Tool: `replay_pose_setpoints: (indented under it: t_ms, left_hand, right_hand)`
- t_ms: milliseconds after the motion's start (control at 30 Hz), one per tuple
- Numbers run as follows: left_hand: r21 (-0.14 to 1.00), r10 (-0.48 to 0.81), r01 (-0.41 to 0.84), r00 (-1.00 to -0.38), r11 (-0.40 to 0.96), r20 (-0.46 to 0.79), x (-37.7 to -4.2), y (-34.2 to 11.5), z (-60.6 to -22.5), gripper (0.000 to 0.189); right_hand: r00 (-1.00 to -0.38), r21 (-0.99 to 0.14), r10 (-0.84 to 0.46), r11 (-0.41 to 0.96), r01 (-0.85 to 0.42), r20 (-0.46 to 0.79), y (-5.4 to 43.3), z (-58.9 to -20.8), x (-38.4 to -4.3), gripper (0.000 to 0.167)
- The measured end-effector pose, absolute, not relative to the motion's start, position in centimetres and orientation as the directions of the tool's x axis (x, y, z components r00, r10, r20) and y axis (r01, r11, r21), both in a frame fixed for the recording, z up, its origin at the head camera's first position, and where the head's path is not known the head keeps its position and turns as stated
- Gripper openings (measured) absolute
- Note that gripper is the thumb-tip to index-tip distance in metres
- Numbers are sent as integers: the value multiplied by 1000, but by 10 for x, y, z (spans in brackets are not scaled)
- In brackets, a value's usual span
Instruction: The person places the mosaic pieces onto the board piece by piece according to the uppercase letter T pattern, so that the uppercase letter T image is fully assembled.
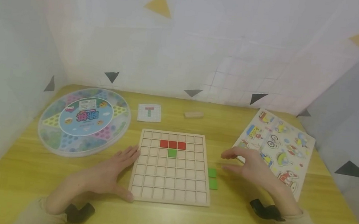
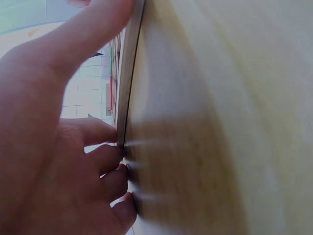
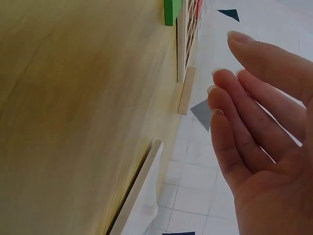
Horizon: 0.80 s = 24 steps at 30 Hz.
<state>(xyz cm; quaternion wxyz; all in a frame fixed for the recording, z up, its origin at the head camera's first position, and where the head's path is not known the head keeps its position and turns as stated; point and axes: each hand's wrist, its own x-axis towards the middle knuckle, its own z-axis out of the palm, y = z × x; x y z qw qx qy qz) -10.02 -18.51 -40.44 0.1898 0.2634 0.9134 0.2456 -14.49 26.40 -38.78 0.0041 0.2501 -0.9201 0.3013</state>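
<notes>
A wooden grid board (image 1: 179, 174) lies flat in the middle of the table. In its second row sit several red square tiles (image 1: 172, 145), with one green tile (image 1: 172, 153) below the middle one. My left hand (image 1: 107, 172) rests spread along the board's left edge, thumb at the lower corner and fingertips at the side. My right hand (image 1: 252, 167) hovers right of the board with fingers loosely bent and nothing between them, as the right wrist view also shows. Two loose green tiles (image 1: 212, 183) lie between that hand and the board's right edge.
A round Chinese checkers set (image 1: 122, 120) lies at the left. Behind the board are a pattern card (image 1: 149, 113) with a red and green T and a small wooden block (image 1: 193, 115). A picture puzzle board (image 1: 304, 154) lies at the right, partly under the right hand in view.
</notes>
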Motion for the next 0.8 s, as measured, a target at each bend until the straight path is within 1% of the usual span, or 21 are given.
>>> replay_pose_setpoints:
  t_ms: [233,533,633,800]
  left_hand:
    - [548,578,394,-788,738,-212,-101,-185,-406,130]
    - [549,576,393,-790,738,-210,-101,-185,-406,131]
    - [549,577,394,-789,738,-210,-101,-185,-406,131]
    - [545,582,402,-787,736,-206,-102,-185,-406,131]
  right_hand:
    - [-864,-550,-483,688,-473,139,260,-394,-146,28]
    - [-872,-584,-487,695,-420,48,254,-398,-145,32]
    - [-862,-577,-504,689,-439,54,255,-401,-146,33]
    - [-826,-567,-556,651,-504,95,254,-409,-148,32]
